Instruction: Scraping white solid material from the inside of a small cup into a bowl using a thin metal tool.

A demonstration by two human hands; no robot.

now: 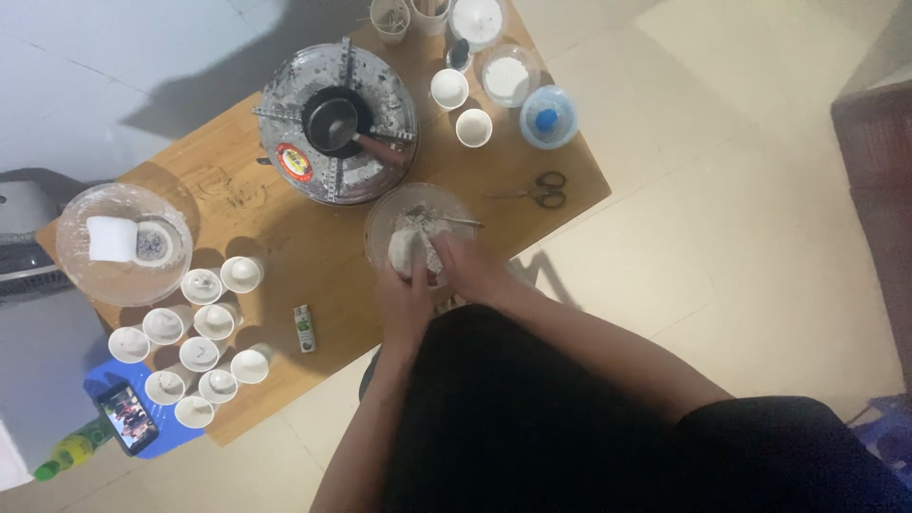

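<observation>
I see both hands in the glass bowl (380, 220) at the table's (313, 252) near edge. My left hand (407, 302) grips a pale lump (410, 249) from 6 o'clock, fingers wrapped up its side. My right hand (467, 266) presses on the lump from 4 o'clock, fingers curled against it. A spoon (454, 221) rests in the bowl at 1 o'clock of the lump. The stove (337, 123) with a small black pan (331, 122) sits at 11 o'clock of the bowl. Scissors (541, 190) lie at 2 o'clock, a lighter (303, 328) at 8 o'clock. A cluster of small white cups (199, 332) stands well apart at 8 o'clock, beside a big bowl (85, 275). A phone (127, 418) lies on the floor past them.
</observation>
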